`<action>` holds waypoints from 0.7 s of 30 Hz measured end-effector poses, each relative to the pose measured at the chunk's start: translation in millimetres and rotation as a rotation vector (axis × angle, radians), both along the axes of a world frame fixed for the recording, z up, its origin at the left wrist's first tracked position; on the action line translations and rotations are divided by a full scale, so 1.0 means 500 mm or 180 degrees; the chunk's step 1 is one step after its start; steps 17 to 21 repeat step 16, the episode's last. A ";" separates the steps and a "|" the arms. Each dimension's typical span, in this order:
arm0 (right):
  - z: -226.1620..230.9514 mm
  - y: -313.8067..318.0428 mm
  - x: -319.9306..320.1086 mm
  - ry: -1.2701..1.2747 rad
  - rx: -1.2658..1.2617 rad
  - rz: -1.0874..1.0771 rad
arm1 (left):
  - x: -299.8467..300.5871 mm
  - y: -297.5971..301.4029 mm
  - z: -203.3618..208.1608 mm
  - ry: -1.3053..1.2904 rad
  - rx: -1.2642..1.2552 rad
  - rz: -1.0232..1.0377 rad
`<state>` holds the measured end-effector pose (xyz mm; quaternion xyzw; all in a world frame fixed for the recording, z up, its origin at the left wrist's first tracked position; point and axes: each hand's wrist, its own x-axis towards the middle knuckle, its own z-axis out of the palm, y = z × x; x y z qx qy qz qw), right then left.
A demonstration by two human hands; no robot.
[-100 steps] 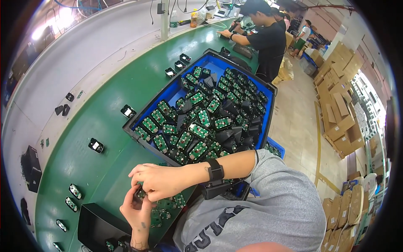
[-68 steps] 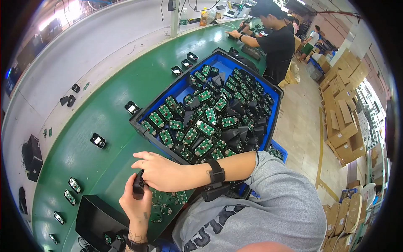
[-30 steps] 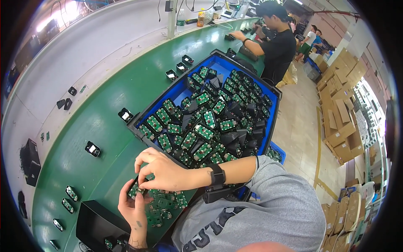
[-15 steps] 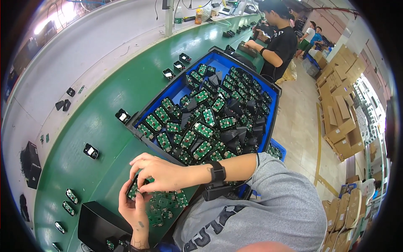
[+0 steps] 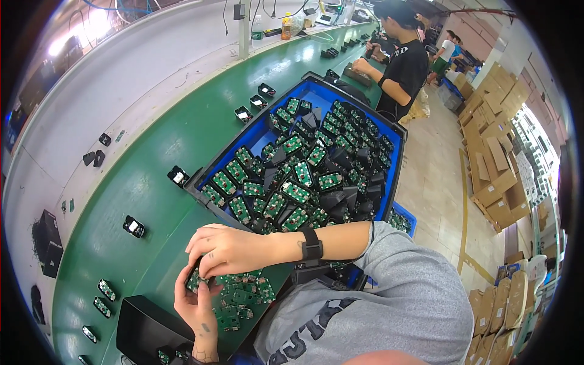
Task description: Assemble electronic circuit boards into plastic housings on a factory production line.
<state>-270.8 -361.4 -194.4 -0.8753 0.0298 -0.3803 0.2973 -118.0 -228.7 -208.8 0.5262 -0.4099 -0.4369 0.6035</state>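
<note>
My left hand [image 5: 196, 307] is closed around a small black plastic casing with a green circuit board [image 5: 194, 282] in it, tilted above the bench. From above, my right hand [image 5: 226, 250] bends over the same piece, its fingers pinched at the board's edge; the fingertips partly hide the contact. Beside and below the hands lies a loose pile of green circuit boards [image 5: 240, 293]. Beyond my right forearm stands a big blue bin [image 5: 398, 155] heaped with black casings, many showing green boards.
A black open box [image 5: 143, 325] stands left of my left hand. Along the green bench [image 5: 152, 152] sit spaced-out casings, one with a white patch [image 5: 133, 226]. A co-worker in black [image 5: 406, 70] works at the far end. Cardboard boxes [image 5: 496, 164] are stacked at right.
Both hands stay on the casing and have shifted only slightly. The right hand sits a little lower over it. The whole view has moved a bit.
</note>
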 end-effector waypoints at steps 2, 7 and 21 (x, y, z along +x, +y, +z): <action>-0.001 -0.001 -0.004 -0.0085 -0.0090 0.0005 | 0.000 0.000 -0.001 0.0026 -0.0004 -0.0072; 0.008 -0.001 -0.008 -0.0061 -0.0603 0.0066 | -0.004 0.001 0.002 0.0050 -0.0004 -0.0084; 0.014 0.011 -0.010 0.0673 0.0833 0.0207 | 0.003 0.005 -0.010 -0.0120 0.0132 -0.0228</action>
